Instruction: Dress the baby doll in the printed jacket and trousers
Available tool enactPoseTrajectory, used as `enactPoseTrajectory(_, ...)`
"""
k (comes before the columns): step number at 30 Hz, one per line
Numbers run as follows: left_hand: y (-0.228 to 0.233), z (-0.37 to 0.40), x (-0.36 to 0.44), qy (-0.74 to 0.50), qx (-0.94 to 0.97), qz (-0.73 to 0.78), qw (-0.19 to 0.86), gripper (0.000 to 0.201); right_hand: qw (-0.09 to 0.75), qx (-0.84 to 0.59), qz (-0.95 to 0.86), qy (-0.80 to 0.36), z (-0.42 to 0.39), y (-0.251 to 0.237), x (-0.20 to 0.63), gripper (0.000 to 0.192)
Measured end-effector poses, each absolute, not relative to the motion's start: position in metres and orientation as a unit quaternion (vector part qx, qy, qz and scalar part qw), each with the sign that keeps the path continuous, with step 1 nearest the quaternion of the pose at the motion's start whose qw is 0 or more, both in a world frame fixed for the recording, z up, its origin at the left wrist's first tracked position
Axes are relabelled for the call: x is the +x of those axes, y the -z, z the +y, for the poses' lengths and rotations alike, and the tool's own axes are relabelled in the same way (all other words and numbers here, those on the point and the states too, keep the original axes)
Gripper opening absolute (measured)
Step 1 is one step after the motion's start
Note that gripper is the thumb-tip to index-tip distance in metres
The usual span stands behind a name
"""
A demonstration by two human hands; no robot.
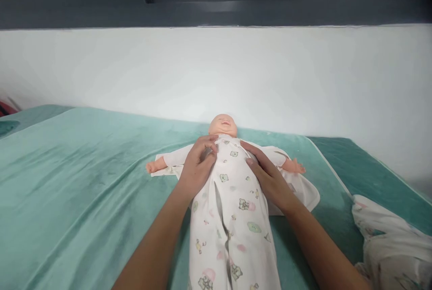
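Doll: I see a baby doll (pixel 223 124) lying on its back in the middle of the frame, head toward the top, arms spread out to both sides.
Suit: The doll wears a white romper (pixel 232 218) with little animal prints. It runs from the neck down to the bottom edge of the frame.
Left hand: My left hand (pixel 199 164) lies on the doll's chest, left of center. The fingers are bent and pinch a bit of the romper cloth near the collar.
Right hand: My right hand (pixel 266 173) lies flat on the other side of the chest, just right of center. The fingers are stretched out and press on the cloth. It grips nothing.
Where the doll is to the hands: The chest is right under both hands, and the head is just above the fingertips.
Bed cover: A green blanket (pixel 84 177) covers the bed under the doll.
Other cloth: A bunched white printed cloth (pixel 391 245) lies at the lower right, well apart from the hands.
Wall: A white wall (pixel 216 74) fills the upper half.
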State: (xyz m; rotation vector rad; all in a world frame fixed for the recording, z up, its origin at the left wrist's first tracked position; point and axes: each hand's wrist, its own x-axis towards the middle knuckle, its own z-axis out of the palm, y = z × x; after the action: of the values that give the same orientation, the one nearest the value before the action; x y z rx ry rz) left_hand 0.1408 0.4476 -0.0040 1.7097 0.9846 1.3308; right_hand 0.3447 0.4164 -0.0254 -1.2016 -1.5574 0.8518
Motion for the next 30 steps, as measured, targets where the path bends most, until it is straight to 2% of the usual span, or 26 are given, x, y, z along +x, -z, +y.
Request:
enactPoseTrajectory(17, 0.0061, 0.4488, 0.1419, -0.528, 0.656, 0.389, 0.374, 0.006, 0.485, -0.491, -0.635, -0.347, 0.4171, 0.0267, 0.3445, 0.044)
enactPoseTrajectory(30, 0.0031, 0.4465, 0.1428, -0.525, 0.654, 0.397, 0.372, 0.009, 0.484, -0.501, -0.623, -0.355, 0.4166, 0.0271, 0.3444, 0.047)
